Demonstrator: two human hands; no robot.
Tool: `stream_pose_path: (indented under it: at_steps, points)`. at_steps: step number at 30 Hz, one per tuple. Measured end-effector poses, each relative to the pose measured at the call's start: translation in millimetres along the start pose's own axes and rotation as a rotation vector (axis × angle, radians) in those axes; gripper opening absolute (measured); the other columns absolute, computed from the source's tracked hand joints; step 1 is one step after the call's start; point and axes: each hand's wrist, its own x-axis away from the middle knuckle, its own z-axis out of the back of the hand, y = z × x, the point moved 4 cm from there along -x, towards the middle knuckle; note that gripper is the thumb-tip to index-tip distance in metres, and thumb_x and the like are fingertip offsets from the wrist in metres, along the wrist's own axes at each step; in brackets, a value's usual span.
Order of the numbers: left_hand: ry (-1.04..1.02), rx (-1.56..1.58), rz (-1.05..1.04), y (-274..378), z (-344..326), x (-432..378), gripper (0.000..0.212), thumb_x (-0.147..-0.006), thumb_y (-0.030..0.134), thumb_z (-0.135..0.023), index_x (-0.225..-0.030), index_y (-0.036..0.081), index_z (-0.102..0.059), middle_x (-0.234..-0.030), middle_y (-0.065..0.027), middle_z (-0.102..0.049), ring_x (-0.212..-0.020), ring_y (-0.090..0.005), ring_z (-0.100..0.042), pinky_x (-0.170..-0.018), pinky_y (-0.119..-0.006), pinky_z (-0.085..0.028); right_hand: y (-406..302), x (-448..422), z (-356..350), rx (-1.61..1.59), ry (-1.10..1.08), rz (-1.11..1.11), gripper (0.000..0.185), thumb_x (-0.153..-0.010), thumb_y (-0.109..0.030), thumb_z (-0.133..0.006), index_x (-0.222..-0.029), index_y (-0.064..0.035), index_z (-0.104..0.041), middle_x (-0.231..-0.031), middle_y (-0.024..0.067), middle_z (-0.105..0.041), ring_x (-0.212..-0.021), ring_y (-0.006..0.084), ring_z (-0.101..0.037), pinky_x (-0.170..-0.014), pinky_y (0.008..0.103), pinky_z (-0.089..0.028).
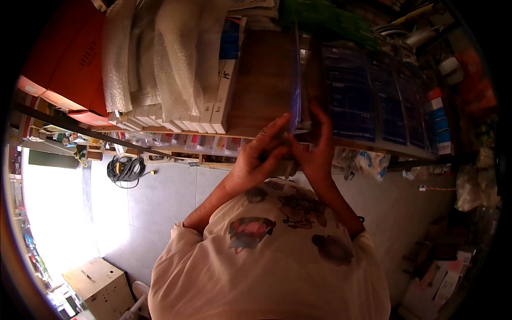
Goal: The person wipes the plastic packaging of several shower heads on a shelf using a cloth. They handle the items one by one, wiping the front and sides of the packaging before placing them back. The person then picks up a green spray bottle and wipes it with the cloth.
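Both my hands meet at the front edge of a wooden shelf. My left hand has its fingertips at the near end of a thin blue packet that stands on edge; whether they grip it is not clear. My right hand is just to the right, its thumb near the left fingers and its index finger raised along the packet's right side. Right of it lie flat blue packs in clear plastic. On the left, white boxes stand in a row under bubble wrap.
Orange-red boxes fill the shelf's left end. Green packaging lies at the back. Below the shelf edge hang bagged items. A coiled black cable lies at the left, and a beige cabinet stands at the lower left.
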Motion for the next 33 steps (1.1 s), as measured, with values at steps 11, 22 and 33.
stream_pose_path:
  at_steps: [11,22,33]
  points:
    - [0.086,0.112,0.079,-19,0,7,0.047,-0.091,-0.003,-0.051,-0.138,0.002,-0.044,-0.097,-0.0075,-0.068,-0.090,-0.0085,-0.060,-0.084,-0.023,-0.044,29,9,0,-0.507,-0.118,-0.535,0.032,-0.094,-0.025,-0.056,-0.106,0.0051,-0.061,-0.103,0.0131,-0.065,-0.099,0.0225,-0.063,-0.089,0.0350,-0.051]
    - [0.153,0.143,0.203,-25,7,8,0.036,-0.093,0.002,-0.053,-0.129,0.001,-0.051,-0.103,-0.0085,-0.068,-0.095,-0.0113,-0.063,-0.085,-0.024,-0.046,43,9,-11,-0.541,-0.241,-0.648,0.038,-0.094,-0.030,-0.057,-0.108,0.0045,-0.064,-0.101,0.0113,-0.066,-0.100,0.0193,-0.063,-0.093,0.0327,-0.047]
    - [-0.016,0.256,0.160,-17,-3,-5,0.031,-0.095,-0.001,-0.050,-0.126,-0.001,-0.053,-0.108,-0.0105,-0.067,-0.102,-0.0135,-0.062,-0.090,-0.026,-0.047,47,7,11,-0.038,-0.422,-0.794,0.043,-0.094,-0.037,-0.052,-0.113,0.0003,-0.064,-0.097,0.0064,-0.065,-0.084,0.0132,-0.061,-0.076,0.0264,-0.047]
